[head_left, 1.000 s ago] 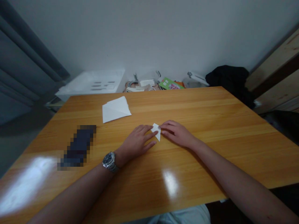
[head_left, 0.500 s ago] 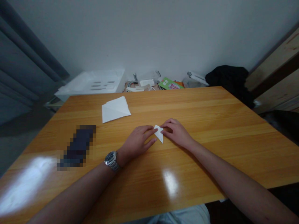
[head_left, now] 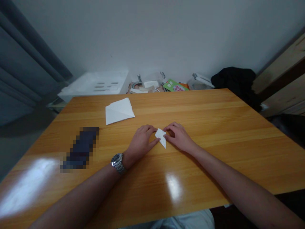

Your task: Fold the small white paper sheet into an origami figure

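Our left hand (head_left: pixel 140 141) and right hand (head_left: pixel 179 136) pinch opposite edges of a small, white, kite-shaped folded paper (head_left: pixel 161 134) (its long point towards us).

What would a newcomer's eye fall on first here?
Probably the small, pointed, folded white paper, touched by the left grip and right grip near the middle of the glossy yellow-brown wooden table. Next, perhaps the silver metal watch on the left wrist, then the dark, pixelated oblong on the table's left side.
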A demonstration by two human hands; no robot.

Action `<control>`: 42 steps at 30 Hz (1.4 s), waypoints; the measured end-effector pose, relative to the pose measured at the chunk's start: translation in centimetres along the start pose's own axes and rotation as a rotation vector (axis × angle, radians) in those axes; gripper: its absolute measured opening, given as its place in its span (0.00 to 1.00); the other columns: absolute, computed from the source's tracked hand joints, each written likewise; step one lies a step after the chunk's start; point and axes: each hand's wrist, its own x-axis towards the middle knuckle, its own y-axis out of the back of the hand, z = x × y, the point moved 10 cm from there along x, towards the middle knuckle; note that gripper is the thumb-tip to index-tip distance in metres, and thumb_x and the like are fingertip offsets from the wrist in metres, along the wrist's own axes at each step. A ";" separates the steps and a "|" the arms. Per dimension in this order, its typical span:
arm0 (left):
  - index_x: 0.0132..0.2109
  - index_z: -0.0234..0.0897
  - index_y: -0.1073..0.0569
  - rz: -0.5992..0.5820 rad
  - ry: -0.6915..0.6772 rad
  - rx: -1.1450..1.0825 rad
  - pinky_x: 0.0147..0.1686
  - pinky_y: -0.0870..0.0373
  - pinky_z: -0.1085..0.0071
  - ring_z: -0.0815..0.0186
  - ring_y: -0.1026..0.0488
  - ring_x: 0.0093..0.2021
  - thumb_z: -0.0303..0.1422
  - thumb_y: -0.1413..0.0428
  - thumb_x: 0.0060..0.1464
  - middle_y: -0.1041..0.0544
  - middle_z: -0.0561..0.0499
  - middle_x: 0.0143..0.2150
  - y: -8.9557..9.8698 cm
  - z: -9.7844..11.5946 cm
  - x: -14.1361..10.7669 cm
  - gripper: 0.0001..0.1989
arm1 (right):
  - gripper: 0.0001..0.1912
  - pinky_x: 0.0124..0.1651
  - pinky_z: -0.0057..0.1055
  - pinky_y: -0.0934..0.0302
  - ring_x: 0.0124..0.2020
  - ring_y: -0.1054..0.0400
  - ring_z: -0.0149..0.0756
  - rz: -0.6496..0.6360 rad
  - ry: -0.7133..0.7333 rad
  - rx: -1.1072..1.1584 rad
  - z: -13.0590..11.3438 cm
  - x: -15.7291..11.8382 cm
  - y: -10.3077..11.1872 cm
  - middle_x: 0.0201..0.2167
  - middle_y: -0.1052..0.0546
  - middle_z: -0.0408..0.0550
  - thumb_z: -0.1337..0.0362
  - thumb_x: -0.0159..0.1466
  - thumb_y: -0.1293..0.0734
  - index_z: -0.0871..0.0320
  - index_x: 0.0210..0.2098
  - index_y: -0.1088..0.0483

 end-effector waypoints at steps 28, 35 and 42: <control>0.42 0.34 0.24 -0.011 0.286 -0.841 0.36 0.24 0.72 0.63 0.21 0.37 0.42 0.40 0.59 0.18 0.48 0.38 -1.5 -0.8 -0.5 0.14 | 0.14 0.44 0.35 0.29 0.38 0.24 0.36 -0.052 -0.104 0.710 -1.0 -0.8 -0.7 0.40 0.19 0.48 0.55 0.62 0.28 0.56 0.42 0.27; 0.40 0.34 0.25 -0.006 0.306 -0.880 0.36 0.25 0.71 0.63 0.22 0.36 0.41 0.40 0.58 0.19 0.49 0.36 -1.7 -1.2 -0.4 0.13 | 0.12 0.40 0.33 0.31 0.35 0.26 0.35 -0.039 -0.121 0.712 -1.3 -1.0 -0.6 0.35 0.21 0.46 0.54 0.64 0.30 0.56 0.38 0.28; 0.45 0.34 0.25 0.046 0.276 -0.974 0.41 0.24 0.69 0.63 0.21 0.39 0.39 0.41 0.59 0.19 0.46 0.41 -1.3 -1.0 -0.4 0.13 | 0.11 0.39 0.32 0.31 0.33 0.27 0.34 0.013 -0.126 0.692 -1.1 -1.0 0.0 0.33 0.22 0.45 0.55 0.64 0.30 0.55 0.37 0.29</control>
